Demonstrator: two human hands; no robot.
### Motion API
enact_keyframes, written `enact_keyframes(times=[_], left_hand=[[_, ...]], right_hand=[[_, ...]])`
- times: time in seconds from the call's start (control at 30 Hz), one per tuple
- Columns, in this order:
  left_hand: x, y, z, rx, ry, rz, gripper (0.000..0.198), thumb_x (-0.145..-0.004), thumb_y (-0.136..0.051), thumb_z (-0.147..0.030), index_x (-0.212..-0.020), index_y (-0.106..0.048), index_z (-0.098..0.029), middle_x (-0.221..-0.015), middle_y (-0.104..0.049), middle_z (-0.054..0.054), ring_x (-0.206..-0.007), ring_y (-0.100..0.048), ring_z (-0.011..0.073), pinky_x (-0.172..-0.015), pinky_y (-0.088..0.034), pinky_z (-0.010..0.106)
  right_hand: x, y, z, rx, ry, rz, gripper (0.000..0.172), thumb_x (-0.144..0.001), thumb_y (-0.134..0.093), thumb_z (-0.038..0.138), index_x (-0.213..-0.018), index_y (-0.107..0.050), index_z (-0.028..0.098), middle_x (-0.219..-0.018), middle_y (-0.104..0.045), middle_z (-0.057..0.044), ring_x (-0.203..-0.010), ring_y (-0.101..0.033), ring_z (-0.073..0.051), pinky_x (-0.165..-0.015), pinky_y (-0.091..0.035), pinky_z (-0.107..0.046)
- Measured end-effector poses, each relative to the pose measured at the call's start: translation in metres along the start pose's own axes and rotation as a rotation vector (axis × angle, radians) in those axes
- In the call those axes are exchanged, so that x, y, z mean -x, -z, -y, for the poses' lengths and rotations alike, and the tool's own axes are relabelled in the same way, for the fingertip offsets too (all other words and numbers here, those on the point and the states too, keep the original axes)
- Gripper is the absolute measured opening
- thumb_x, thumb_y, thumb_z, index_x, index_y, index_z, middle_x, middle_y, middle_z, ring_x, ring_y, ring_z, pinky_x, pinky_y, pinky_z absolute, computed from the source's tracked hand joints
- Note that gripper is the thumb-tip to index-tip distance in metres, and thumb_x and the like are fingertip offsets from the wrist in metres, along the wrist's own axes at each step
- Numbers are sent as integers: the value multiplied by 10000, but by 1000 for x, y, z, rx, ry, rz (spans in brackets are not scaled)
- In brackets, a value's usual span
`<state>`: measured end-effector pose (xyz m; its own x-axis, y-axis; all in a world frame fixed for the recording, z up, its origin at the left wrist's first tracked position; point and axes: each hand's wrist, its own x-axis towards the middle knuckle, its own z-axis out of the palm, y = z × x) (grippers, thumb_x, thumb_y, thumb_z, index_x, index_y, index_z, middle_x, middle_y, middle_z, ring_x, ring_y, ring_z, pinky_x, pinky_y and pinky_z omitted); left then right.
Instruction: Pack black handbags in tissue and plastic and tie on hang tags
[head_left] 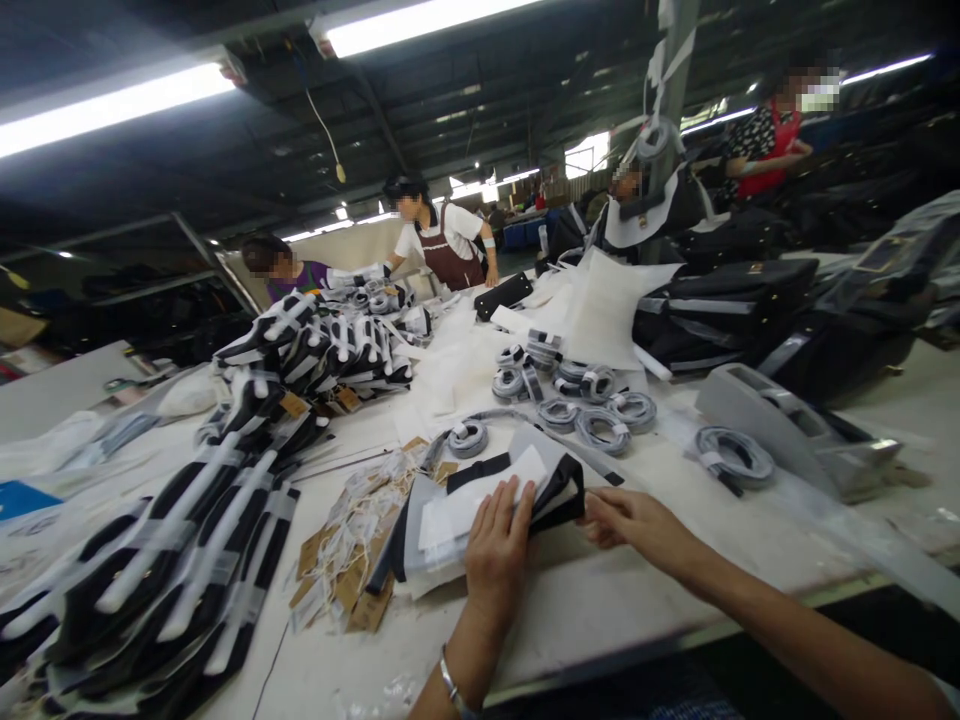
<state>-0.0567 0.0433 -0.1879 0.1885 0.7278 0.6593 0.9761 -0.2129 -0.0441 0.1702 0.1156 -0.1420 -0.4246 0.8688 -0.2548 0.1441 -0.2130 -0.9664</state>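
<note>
A grey and black bag with white paper on top (pixel 480 500) lies on the table (pixel 600 620) in front of me. My left hand (pixel 496 545) rests flat on its near side, fingers stretched over the paper and the black edge. My right hand (pixel 626 522) is closed on the bag's right corner, fingers curled at the black edge. A silver bracelet sits on my left wrist.
A pile of brown paper tags with strings (pixel 349 545) lies left of the bag. Stacks of black-and-white straps (pixel 187 540) fill the left side. Several coiled grey straps (pixel 600 420) and a grey machine (pixel 795 430) lie beyond. Other people work at the far end.
</note>
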Motion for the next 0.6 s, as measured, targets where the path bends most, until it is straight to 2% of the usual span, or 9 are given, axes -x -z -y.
enact_keyframes(times=[0.07, 0.13, 0.2, 0.27, 0.37, 0.5, 0.6], left_hand=[[-4, 10, 5, 49, 50, -9, 673, -868, -562, -60, -1505, -409, -217, -1475, -561, 90, -1323, -568, 260, -1057, -534, 431], [-9, 18, 10, 97, 91, -24, 734, -835, -577, -39, -1518, -382, -227, -1461, -573, 91, -1315, -573, 268, -1057, -533, 439], [-15, 24, 16, 139, 143, -56, 781, -816, -603, -32, -1528, -359, -241, -1439, -592, 92, -1305, -581, 269, -1066, -522, 433], [-24, 28, 22, 170, 217, -95, 801, -811, -641, -43, -1529, -354, -250, -1420, -607, 94, -1291, -592, 268, -1066, -517, 418], [-36, 35, 29, 180, 337, -139, 765, -825, -691, -102, -1511, -390, -255, -1396, -625, 101, -1249, -625, 276, -1034, -534, 404], [-46, 44, 35, 199, 426, -138, 706, -858, -693, -175, -1501, -414, -259, -1395, -628, 99, -1227, -643, 280, -1014, -544, 409], [-47, 47, 36, 225, 437, -127, 706, -861, -686, -180, -1504, -406, -259, -1425, -606, 97, -1261, -620, 279, -1028, -532, 411]], right_hand=[[6, 28, -8, 264, 144, -174, 421, -813, -671, 629, -895, -746, 223, -878, -754, -87, -826, -702, -288, -872, -560, -455], [6, 54, -21, 551, 333, -384, 423, -827, -634, 594, -1030, -743, 239, -1082, -750, -112, -1051, -665, -344, -1043, -467, -504], [1, 70, -37, 709, 424, -449, 518, -789, -647, 555, -1176, -707, 218, -1302, -670, -141, -1254, -552, -387, -1139, -368, -543], [-5, 75, -51, 742, 406, -371, 548, -762, -646, 524, -1191, -714, 190, -1329, -648, -172, -1280, -517, -417, -1131, -360, -588], [-11, 65, -60, 690, 356, -269, 429, -799, -586, 480, -1077, -772, 211, -1212, -704, -166, -1150, -601, -408, -1048, -433, -605], [-18, 40, -50, 554, 311, -179, 316, -830, -585, 453, -985, -793, 272, -1038, -771, -82, -993, -685, -326, -972, -510, -493], [-28, 24, -43, 422, 229, -107, 305, -820, -614, 469, -937, -789, 248, -894, -787, -53, -841, -722, -278, -807, -575, -401]])
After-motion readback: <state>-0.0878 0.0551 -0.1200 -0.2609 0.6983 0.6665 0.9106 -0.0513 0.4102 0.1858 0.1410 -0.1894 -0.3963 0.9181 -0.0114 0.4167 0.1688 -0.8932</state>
